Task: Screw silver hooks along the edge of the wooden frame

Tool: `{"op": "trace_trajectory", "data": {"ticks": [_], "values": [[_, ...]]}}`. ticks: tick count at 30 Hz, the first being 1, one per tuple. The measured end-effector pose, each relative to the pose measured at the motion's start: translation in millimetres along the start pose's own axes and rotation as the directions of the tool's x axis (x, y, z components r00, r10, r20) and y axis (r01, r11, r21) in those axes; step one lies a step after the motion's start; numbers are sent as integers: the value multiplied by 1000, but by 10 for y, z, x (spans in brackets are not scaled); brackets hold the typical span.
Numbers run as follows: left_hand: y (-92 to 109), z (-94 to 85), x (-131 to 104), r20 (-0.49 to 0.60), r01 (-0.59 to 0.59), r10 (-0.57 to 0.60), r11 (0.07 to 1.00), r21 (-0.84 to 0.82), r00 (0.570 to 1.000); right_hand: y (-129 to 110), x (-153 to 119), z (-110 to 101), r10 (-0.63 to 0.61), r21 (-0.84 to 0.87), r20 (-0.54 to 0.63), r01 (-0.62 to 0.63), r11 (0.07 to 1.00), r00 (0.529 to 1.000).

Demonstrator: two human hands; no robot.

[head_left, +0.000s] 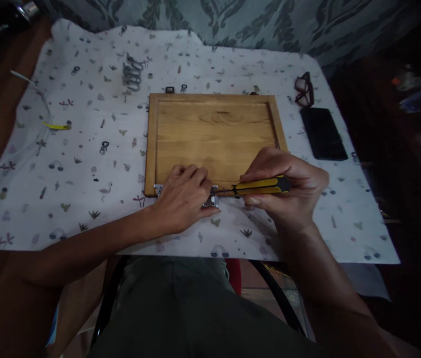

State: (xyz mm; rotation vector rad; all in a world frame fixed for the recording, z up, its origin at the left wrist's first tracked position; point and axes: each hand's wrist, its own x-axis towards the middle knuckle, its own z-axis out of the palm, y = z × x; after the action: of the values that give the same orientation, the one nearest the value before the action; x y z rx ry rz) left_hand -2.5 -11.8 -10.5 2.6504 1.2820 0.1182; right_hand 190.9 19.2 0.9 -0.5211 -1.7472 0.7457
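A wooden panel with a raised frame [210, 134] lies flat on the cloth-covered table. My left hand [186, 199] is closed over its near edge, fingers on top and thumb in front, gripping a silvery metal fitting [213, 200]. Most of that fitting is hidden under the hand; a small metal plate [158, 189] shows on the left side of the fingers. In my right hand [288, 184] is a yellow and black screwdriver [262, 187], held nearly level. Its shaft points left, with the tip at the fitting beside my left fingers.
A coil of grey metal rings [131, 74] lies behind the panel on the left. Glasses [304, 90] and a black phone [324, 134] are at the right. A white cord [37, 89] and a yellow strip [57, 127] lie left on the printed tablecloth [94, 164].
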Motion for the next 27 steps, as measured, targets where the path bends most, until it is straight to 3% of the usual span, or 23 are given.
{"op": "trace_trajectory", "data": {"ticks": [8,14,20,27], "values": [[7,-26,3,30,2,-2,1000,-2,1000,-5,-60,-67,88,67,40,-91,994,995],[0,-7,-2,10,-10,9,1000,9,1000,0,-82,-129,64,145,59,-72,987,996],[-5,17,-3,-11,-9,9,1000,4,1000,-53,-56,-165,101,141,173,-126,982,980],[-2,1,-7,-4,-13,13,1000,9,1000,-99,-29,-124,112,73,117,-121,990,987]]}}
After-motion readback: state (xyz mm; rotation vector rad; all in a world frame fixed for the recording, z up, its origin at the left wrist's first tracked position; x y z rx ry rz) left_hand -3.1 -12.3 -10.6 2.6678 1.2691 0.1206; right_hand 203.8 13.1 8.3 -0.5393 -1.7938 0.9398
